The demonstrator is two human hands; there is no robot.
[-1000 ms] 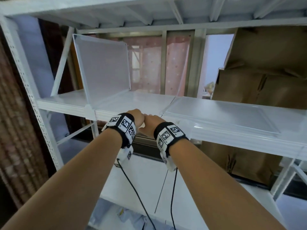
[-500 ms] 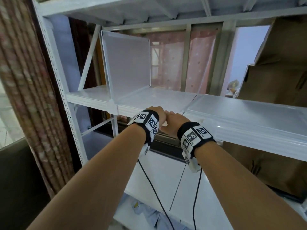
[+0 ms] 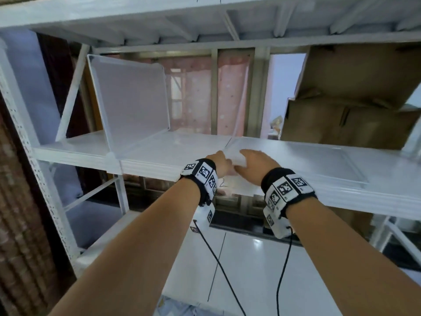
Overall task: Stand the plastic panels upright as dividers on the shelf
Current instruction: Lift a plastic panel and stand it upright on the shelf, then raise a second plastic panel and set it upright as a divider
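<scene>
A translucent plastic panel stands upright as a divider on the left part of the white shelf. A second panel lies flat on the shelf to the right. My left hand and my right hand meet at that flat panel's near left corner. Both hands grip the corner, which is lifted a little off the shelf. Their fingertips are hidden behind the panel edge.
Brown cardboard boxes fill the back right of the shelf. The rack's left upright and a diagonal brace stand at the left. A lower white shelf lies under my forearms.
Both hands have risen from the shelf's front edge onto the flat panel's near left corner and taken hold of it. My view has tilted up and shifted.
</scene>
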